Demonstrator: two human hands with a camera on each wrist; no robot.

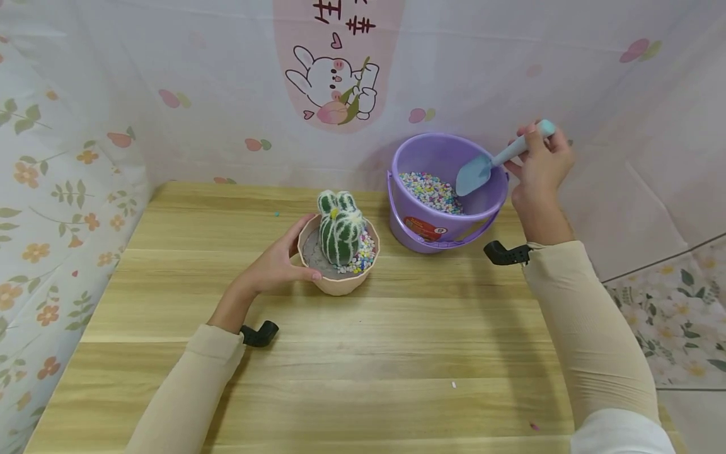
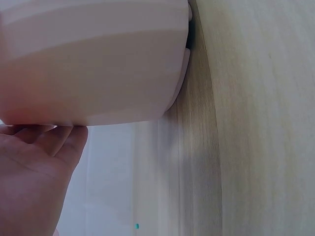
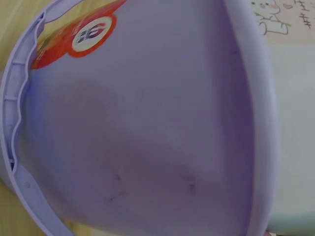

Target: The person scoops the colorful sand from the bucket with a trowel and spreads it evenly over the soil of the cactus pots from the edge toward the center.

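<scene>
Sleeves [image 1: 184, 384]: beige, both arms; they enter at bottom of my head cam.
Wrist mounts [image 1: 259, 334]: black, 1 per wrist.
Table [image 1: 368, 353]: wood-grain; I see pink bit [image 1: 534, 427] + white bit [image 1: 454, 384] nr side, teal bit [image 1: 276, 214] far side.
L hand [image 1: 280, 258]: gripping pot [image 1: 338, 287] from its L, thumb at nr rim, fingers round far side; my L wrist cam has fingertips against the wall.
Pot pos: on table, L of bucket [image 1: 408, 217], gap btwn; peach, scalloped rim.
Cactus [image 1: 341, 236]: in pot, green w/ white fuzzy ribs, 2 knobs up top, yellow spot btwn.
Pot fill: grey stuff [image 1: 314, 249] L side, multicol. pebbles [image 1: 365, 252] R side, by cactus.
Bucket: purple, on table; red label [image 1: 424, 229] on front, bail [image 1: 433, 243] hanging down over it. R wrist cam gives me mostly its outer wall.
Bucket pebbles [image 1: 431, 191]: multicol., inside at bottom.
Scoop [image 1: 473, 175]: lt blue, blade inside bucket; can't tell if it touches bucket pebbles.
R hand [image 1: 541, 167]: pinching scoop handle, R of bucket.
Backdrop [image 1: 215, 75]: white cloth, fruit prints, bunny w/ tulip.
</scene>
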